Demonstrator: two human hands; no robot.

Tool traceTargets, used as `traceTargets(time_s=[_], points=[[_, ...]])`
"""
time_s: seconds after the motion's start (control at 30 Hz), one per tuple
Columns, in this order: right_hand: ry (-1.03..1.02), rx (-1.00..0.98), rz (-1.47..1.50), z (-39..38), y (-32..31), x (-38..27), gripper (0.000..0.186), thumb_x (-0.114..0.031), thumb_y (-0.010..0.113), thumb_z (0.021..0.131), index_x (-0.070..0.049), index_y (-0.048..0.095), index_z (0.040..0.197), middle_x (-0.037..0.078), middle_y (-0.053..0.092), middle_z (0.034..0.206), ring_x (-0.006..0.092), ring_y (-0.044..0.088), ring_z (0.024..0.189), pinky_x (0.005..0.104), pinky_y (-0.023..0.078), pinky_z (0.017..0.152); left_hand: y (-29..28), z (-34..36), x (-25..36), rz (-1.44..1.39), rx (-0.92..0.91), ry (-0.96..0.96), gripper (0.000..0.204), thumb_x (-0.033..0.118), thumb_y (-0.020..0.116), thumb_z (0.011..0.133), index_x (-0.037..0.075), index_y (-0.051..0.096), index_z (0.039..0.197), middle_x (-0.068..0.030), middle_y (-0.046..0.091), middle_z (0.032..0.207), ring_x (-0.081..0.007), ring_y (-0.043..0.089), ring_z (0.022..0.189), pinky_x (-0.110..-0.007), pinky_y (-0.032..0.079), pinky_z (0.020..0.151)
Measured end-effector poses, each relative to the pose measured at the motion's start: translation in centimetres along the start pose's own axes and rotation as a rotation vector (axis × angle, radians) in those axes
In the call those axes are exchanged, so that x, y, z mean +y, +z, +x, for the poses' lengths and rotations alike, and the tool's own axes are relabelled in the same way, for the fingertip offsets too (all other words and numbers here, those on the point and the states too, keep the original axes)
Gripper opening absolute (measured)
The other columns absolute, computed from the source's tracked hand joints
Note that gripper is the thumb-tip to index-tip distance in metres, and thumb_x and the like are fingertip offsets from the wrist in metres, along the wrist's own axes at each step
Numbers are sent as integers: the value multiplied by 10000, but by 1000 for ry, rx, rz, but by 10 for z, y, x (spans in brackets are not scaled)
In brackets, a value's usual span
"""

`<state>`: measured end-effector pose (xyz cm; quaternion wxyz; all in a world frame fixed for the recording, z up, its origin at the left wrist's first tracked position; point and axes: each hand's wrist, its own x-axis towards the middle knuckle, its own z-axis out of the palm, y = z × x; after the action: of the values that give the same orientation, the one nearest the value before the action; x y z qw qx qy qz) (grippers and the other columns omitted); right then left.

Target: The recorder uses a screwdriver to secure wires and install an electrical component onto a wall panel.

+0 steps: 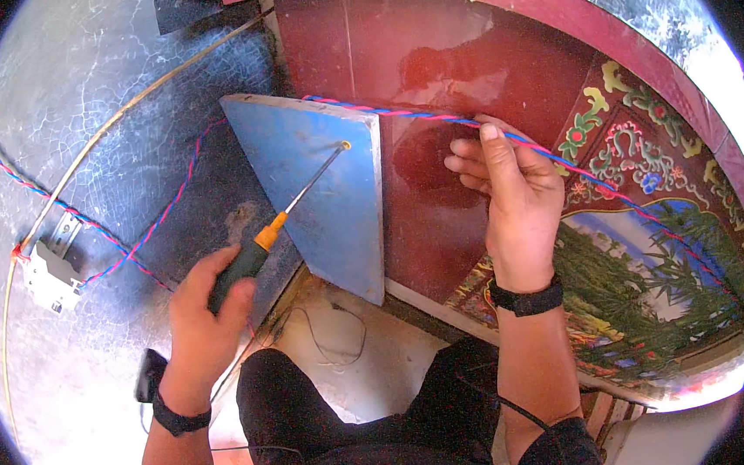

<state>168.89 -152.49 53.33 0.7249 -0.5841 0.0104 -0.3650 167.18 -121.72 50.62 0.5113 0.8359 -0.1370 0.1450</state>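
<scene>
My left hand (206, 311) is wrapped around a screwdriver (248, 261) with a dark green and orange handle. Its shaft slants up to a small yellowish spot (346, 145) near the upper right of a blue board (325, 197). Whether the tip sits in a hole or on a screw is too small to tell. Between thumb and fingers, my right hand (517, 182) pinches a twisted red and blue wire (415, 114). That wire runs along the board's top edge, through my fingers and down to the right.
A dark red panel (384, 48) with a painted floral and landscape section (655, 271) rises behind the board. On the grey surface at left are a white box-shaped electrical device (50, 277), more twisted wire (178, 193) and a long tan cable (130, 103). A thin dark wire (364, 329) lies below.
</scene>
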Motion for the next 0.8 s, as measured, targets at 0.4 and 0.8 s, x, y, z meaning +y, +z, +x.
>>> traceTargets(time_s=[0.4, 0.8], points=[[13, -36, -33, 1, -4, 0, 268, -255, 635, 950, -27, 678, 1083, 100, 725, 866, 173, 705, 735, 247, 526, 644, -2, -8, -8, -943, -148, -739, 391, 345, 591, 955, 51, 535, 1207, -126, 622, 820, -119, 488, 458, -220, 309, 364], [9, -13, -28, 1, -5, 2, 263, -253, 638, 948, -30, 680, 1080, 105, 725, 868, 180, 706, 735, 252, 525, 646, 10, -11, 12, -186, 17, -226, 374, 161, 703, 852, 1, 567, 1161, -106, 639, 916, -147, 546, 536, -299, 479, 511]])
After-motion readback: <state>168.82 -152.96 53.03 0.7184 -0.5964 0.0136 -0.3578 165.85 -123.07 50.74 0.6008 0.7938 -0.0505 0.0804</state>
